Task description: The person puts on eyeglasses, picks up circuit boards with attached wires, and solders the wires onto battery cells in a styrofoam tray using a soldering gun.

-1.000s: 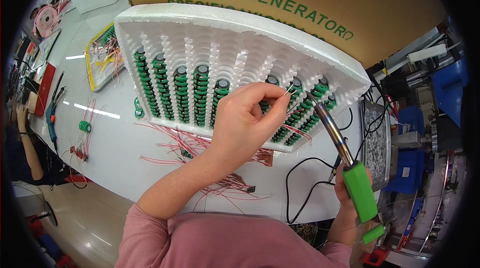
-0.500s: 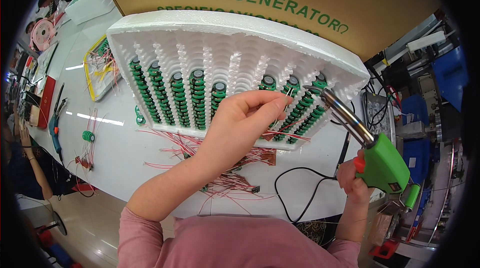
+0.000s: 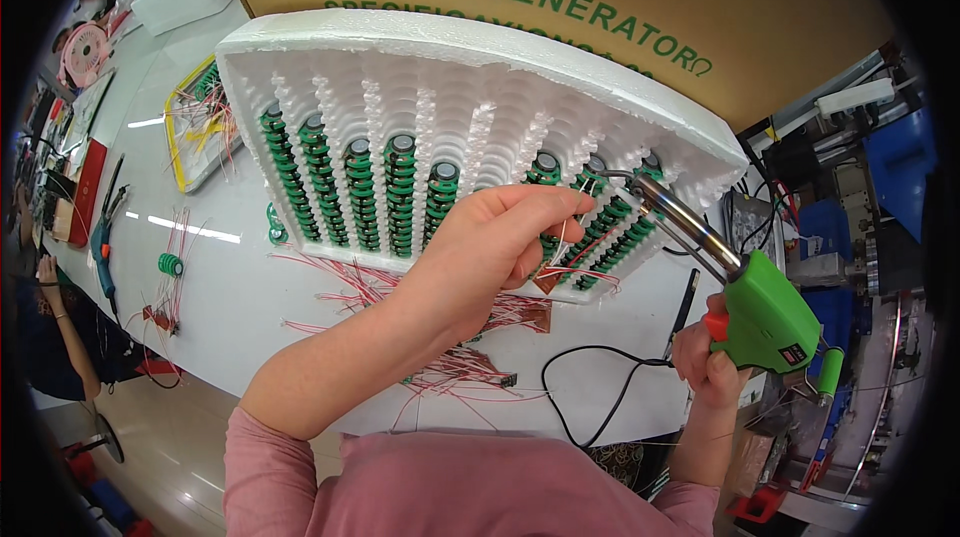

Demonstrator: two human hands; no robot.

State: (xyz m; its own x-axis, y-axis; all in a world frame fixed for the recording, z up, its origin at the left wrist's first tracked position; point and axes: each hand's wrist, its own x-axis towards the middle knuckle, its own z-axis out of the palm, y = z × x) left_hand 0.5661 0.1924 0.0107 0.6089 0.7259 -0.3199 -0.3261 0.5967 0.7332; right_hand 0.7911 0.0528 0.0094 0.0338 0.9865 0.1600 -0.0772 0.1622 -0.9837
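Observation:
My left hand pinches thin wires between thumb and fingers, held over the right part of a white foam tray. Green ring-shaped coils stand stacked in rows in the tray's grooves. In my right hand is a green soldering gun with a red trigger. Its bent metal tip is at the top end of a coil row, just beyond my left fingertips. A small brown circuit board shows beneath the left hand. The exact wire ends are too small to make out.
Behind the tray stands a large cardboard box. Bundled red and white wires lie in front, beside a black cable. At left are a loose coil, a yellow-rimmed tray, a blue tool and a co-worker's arm.
The soldering gun's tip has shifted left onto the end of the coil row. My left hand has moved slightly right, still pinching the wires. The view has shifted a little.

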